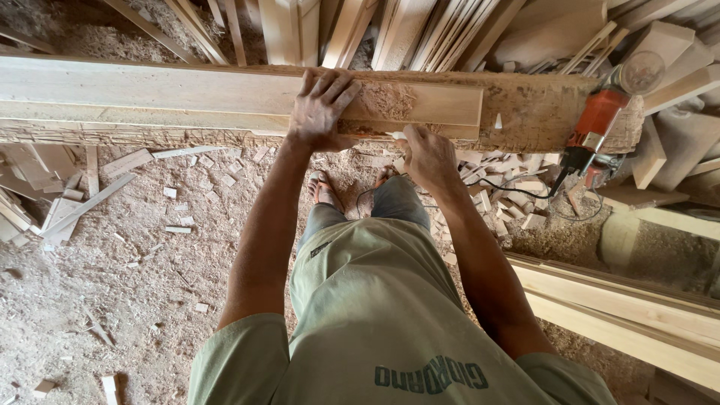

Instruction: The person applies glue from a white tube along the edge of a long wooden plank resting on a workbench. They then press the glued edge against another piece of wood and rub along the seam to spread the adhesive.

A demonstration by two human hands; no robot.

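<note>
1. The person stands barefoot at a long rough beam that serves as the surface (525, 112), looking straight down at both hands.
2. A pale wooden board (442, 105) with a grooved edge lies flat along this surface, running from the left edge of the view to just past the middle.
3. The left hand (321, 109) lies palm down on the board, fingers spread and pressed flat against the wood, reaching to its far edge.
4. Just to the right of that hand, on the board's top, sits a small heap of wood shavings (384, 99).
5. The right hand (427, 156) is at the near edge of the board, below and right of the shavings, fingers curled tight around something small; a pale tip shows at the fingers, but I cannot tell what it is.
6. The two hands are near each other, the left on top of the board, the right at its near side.
7. Farther right on the surface, well apart from both hands, rests an orange power tool (596, 124), its black cord (517, 191) trailing down toward the floor.
8. The floor (112, 285) is thick with sawdust and small offcuts, and the person's bare feet (324, 187) show just under the board.
9. More planks (622, 300) lie at the lower right.
</note>
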